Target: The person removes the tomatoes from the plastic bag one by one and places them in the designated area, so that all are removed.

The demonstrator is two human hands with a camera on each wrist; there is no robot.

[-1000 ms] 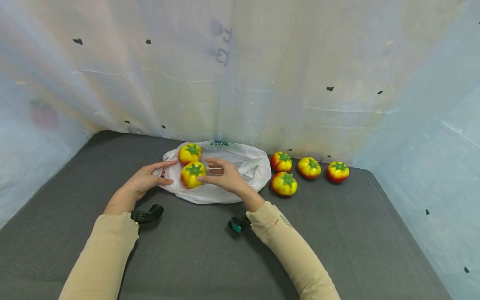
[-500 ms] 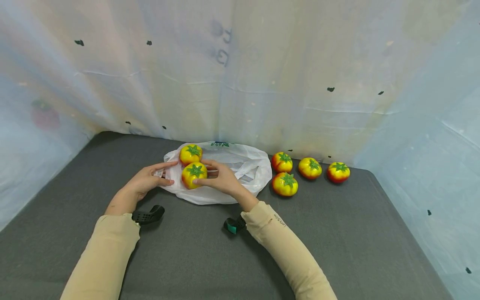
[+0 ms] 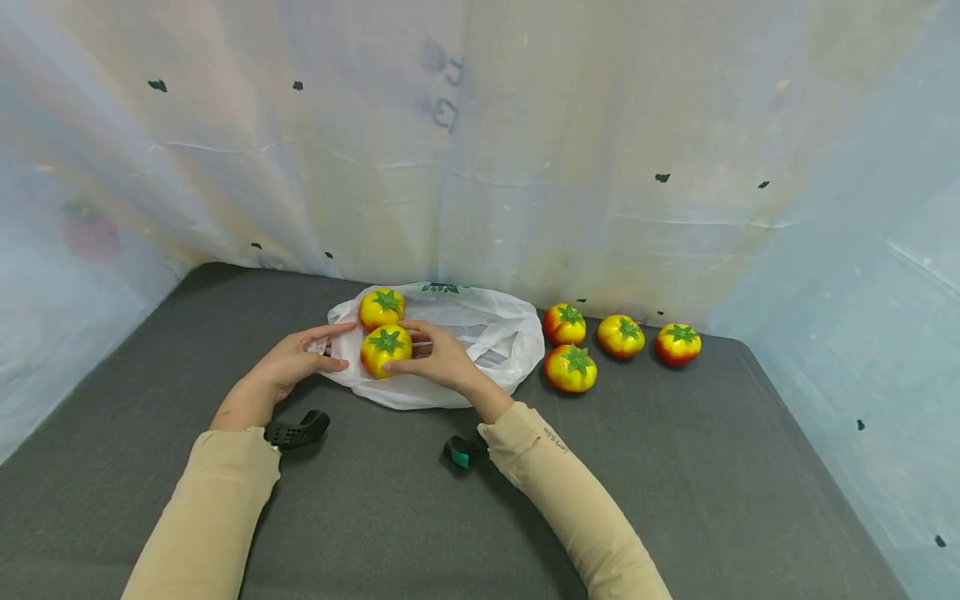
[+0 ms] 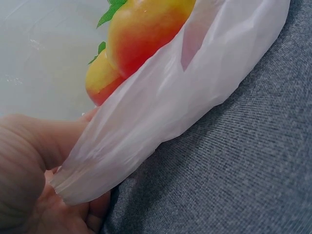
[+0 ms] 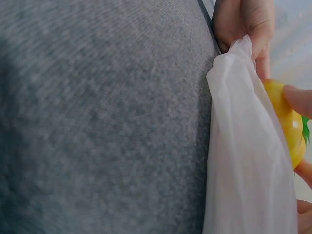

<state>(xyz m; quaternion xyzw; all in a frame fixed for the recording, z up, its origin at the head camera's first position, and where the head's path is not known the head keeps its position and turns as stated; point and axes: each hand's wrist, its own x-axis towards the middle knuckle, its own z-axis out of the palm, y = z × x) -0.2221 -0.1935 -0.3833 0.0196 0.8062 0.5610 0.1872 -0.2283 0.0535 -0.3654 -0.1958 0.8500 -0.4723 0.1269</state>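
A white plastic bag lies spread on the dark table, two yellow-red tomatoes at its left end. My left hand holds the bag's left edge; in the left wrist view the gathered plastic runs between thumb and fingers. My right hand grips the front tomato, with the thumb on its near side and fingers behind. Just beyond it sits the back tomato, touched by neither palm. The right wrist view shows the thumb pressed on the gripped yellow fruit, partly hidden behind the bag's wall.
Several more tomatoes stand right of the bag, the nearest tomato close to its right end and the farthest tomato near the table's back right corner. A pale plastic sheet rises behind the table.
My right hand has moved a little left and its fingers have come round the front tomato, which has shifted slightly left. The left hand keeps its place on the bag.
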